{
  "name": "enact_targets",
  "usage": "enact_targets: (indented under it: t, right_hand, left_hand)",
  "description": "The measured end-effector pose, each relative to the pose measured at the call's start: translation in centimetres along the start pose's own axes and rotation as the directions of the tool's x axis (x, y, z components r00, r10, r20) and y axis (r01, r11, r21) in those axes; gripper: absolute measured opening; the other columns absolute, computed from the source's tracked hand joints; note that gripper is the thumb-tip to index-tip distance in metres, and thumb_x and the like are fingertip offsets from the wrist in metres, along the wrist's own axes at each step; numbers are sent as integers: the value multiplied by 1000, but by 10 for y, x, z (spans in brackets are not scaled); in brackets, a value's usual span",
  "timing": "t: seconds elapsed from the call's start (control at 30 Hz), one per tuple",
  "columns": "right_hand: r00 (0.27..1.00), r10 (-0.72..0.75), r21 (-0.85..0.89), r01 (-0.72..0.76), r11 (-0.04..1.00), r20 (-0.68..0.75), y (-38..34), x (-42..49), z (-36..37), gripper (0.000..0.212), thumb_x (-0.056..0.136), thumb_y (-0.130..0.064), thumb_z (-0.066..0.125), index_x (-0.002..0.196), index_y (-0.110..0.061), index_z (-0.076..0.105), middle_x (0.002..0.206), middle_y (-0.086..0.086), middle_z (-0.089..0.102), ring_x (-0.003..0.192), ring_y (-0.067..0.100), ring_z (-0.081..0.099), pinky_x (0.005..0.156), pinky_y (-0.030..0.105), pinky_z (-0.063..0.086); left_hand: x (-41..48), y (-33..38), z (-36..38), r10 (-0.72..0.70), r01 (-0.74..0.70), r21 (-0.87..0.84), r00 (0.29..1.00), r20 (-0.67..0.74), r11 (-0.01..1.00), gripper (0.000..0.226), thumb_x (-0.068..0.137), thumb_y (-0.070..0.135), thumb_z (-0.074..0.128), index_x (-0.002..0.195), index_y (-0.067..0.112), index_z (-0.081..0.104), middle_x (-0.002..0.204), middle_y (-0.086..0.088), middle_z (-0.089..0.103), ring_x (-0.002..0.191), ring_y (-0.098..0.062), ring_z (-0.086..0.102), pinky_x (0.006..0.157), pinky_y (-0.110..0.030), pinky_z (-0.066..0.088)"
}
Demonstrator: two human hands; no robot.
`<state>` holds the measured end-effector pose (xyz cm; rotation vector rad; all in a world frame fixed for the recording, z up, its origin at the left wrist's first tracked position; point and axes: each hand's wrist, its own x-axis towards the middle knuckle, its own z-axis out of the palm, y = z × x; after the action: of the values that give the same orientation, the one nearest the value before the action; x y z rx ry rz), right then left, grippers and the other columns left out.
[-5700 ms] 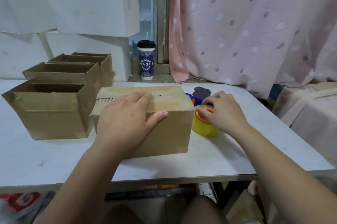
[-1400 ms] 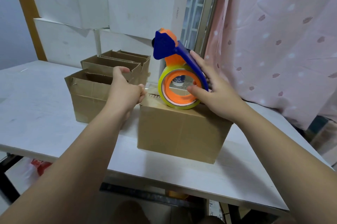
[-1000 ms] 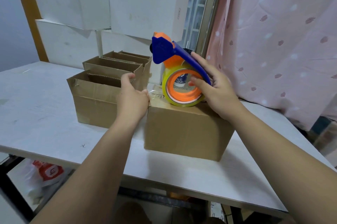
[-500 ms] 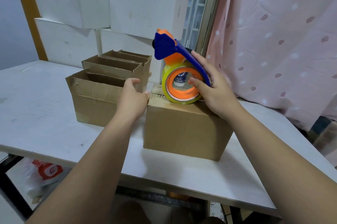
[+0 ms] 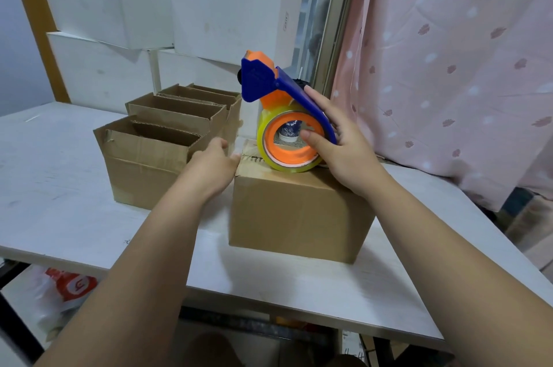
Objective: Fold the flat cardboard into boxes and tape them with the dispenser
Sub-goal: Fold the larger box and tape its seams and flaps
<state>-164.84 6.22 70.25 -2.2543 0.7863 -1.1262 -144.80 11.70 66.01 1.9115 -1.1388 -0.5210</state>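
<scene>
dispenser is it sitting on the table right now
No, the dispenser rests on top of the closed box, gripped by the right hand.

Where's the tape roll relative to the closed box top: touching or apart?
Touching. The head view shows the tape roll resting on the closed box, no gap beneath.

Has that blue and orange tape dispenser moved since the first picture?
Yes. The tape dispenser lay on the table right of the closed box; now the right hand holds it up on that box's top.
</scene>
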Motion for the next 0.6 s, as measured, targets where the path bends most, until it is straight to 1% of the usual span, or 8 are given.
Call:
enact_targets:
  t: [0.1,0.17,0.27,0.33,0.37,0.43,0.5,0.6]
  right_hand:
    - [1000,-4,-12,4,1000,1,-1,0,0,59,94,-25,60,143,-44,33,136,-19,48,121,2,47,104,38,44]
    - [1000,-6,-11,6,1000,3,-1,0,1,59,94,-25,59,142,-46,33,135,-19,48,122,3,47,103,39,44]
    - [1000,-3,-6,3,1000,2,-1,-1,1,58,94,-26,59,138,-53,32,135,-22,48,122,2,47,103,39,44]
    - [1000,-3,-15,3,1000,-4,-2,-1,0,58,94,-26,59,138,-53,32,134,-23,48,121,1,47,103,38,44]
    - [1000,-2,-20,1,1000,-7,-2,-1,1,59,94,-26,60,138,-53,32,133,-25,48,120,0,48,102,37,45]
    - [1000,-1,-17,0,1000,-9,-2,-1,1,59,94,-26,60,137,-54,32,129,-28,48,118,-2,48,102,36,45]
    - [1000,-3,-7,3,1000,-11,-2,-1,1,59,93,-25,61,134,-56,33,125,-33,47,116,-4,49,101,34,46]
    - [1000,-1,7,1,1000,-15,-2,-2,1,62,92,-19,61,127,-61,33,114,-42,46,109,-11,50,96,30,49]
  left_hand:
    - [-2,-3,-1,-2,-9,163,998,63,987,42,93,15,52,134,21,44,119,-12,59,98,-27,61,88,-42,52]
    - [-4,-9,1,27,-31,219,999,20,975,41,90,6,55,128,20,52,118,-9,61,99,-25,60,87,-37,52]
    - [-17,-12,5,165,-199,-138,960,-226,970,29,96,17,49,124,19,59,116,1,64,106,-14,59,96,-35,47]
    - [-30,-4,7,159,-255,-484,960,-230,837,29,99,29,40,119,29,62,106,13,66,104,-3,60,95,-31,47]
    - [-36,-2,9,176,-257,-544,965,-197,799,29,99,38,38,110,38,64,98,20,64,99,3,59,92,-26,45]
    - [-48,2,16,235,-289,-461,957,-171,839,27,96,50,39,105,46,64,103,20,64,102,3,55,89,-25,39]
    - [-56,2,23,218,-259,-274,961,-173,926,48,93,52,45,137,34,47,135,12,53,125,-7,45,99,-28,35]
    - [-60,2,27,168,-184,-86,972,-165,979,69,87,59,47,147,29,30,145,3,45,133,-21,40,103,-39,38]
